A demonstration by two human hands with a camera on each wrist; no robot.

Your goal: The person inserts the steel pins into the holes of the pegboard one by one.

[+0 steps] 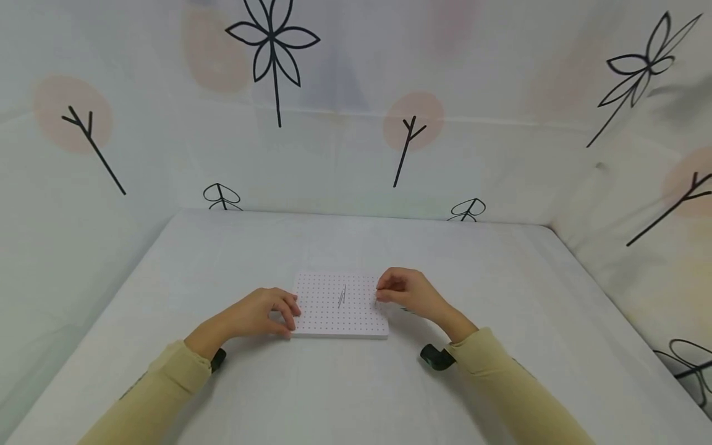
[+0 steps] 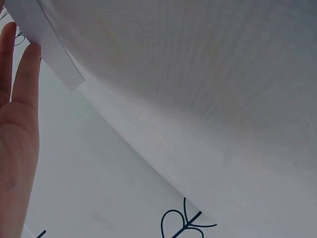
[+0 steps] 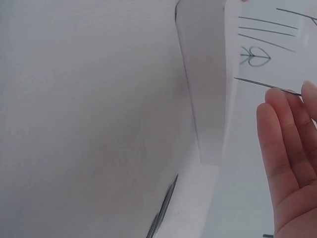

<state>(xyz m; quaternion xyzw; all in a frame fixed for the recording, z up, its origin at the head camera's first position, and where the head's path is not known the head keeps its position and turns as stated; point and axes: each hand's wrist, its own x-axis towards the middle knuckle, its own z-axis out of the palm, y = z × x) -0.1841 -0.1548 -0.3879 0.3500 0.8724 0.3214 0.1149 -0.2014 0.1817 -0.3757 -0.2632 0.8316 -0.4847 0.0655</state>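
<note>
A white board [image 1: 317, 309] dotted with small holes lies on the table; in the right wrist view its side wall [image 3: 205, 84] shows. Thin dark needles [image 1: 342, 296] stick up near its middle. My left hand [image 1: 261, 314] rests at the board's left edge, its fingertips touching the edge and the thumb by the near corner. In the left wrist view those fingers [image 2: 25, 74] look nearly straight against the board. My right hand [image 1: 408, 289], over the board's right edge, pinches a needle [image 3: 257, 83] between thumb and fingers, its pointed tip free and directed toward the board.
Several loose needles [image 3: 163, 208] lie on the white tabletop [image 1: 345, 383] to the right of the board, partly under my right hand in the head view. A white cloth [image 1: 334, 148] with drawn plants hangs behind the table and along both sides.
</note>
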